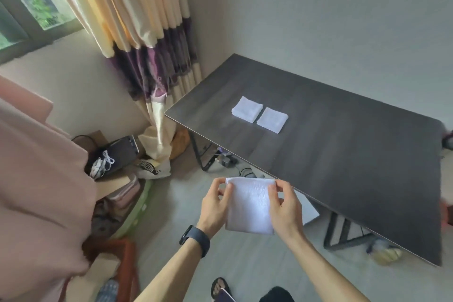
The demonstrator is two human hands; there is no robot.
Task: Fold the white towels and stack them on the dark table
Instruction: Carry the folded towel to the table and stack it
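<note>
Our left hand (215, 201) and right hand (285, 203) pinch the top corners of a towel (250, 206) above the floor (186, 203), just off the dark table (343, 144). On it two folded towels (247, 109) lie side by side, near the striped curtain (147, 44).

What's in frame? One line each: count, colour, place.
held towel: 1, white, in the air before the table's near edge
folded towel pile: 1, white, on the table
second folded pile: 1, white, right beside it
dark table: 1, dark grey, right side
curtain: 1, cream and purple, back left
pink cloth: 1, pink, left foreground
watch: 1, black, left wrist
left grip: 1, pinches towel's top left corner
right grip: 1, pinches top right corner
</note>
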